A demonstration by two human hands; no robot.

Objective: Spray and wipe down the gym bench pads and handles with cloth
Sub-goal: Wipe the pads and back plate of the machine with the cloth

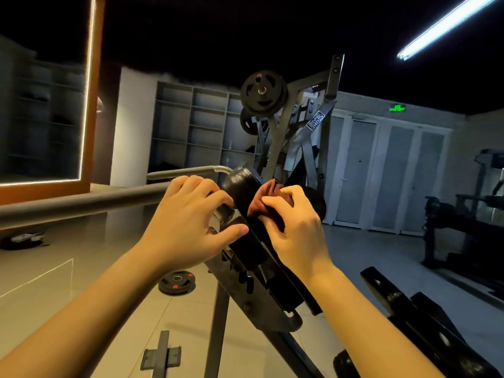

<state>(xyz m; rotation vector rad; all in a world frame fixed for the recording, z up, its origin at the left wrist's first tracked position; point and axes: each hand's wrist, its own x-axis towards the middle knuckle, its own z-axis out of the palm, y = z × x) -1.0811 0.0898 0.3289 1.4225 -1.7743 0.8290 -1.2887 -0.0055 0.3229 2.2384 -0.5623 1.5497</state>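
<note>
A black padded bench pad (241, 186) stands tilted on a grey metal frame (261, 304) at the centre of the view. My right hand (294, 227) holds a dark red cloth (268, 199) bunched against the pad's right side. My left hand (191, 216) grips the metal fitting at the pad's left edge, its thumb lying on the black pad. A grey handle bar (81, 204) runs left from under my left hand. No spray bottle is in view.
A weight plate (176, 282) lies on the tiled floor below the frame. A plate-loaded machine (264, 94) rises behind the pad. Black pads (425, 331) sit at the lower right, another black machine (461, 227) at the right, and open shelves (201, 129) along the back wall.
</note>
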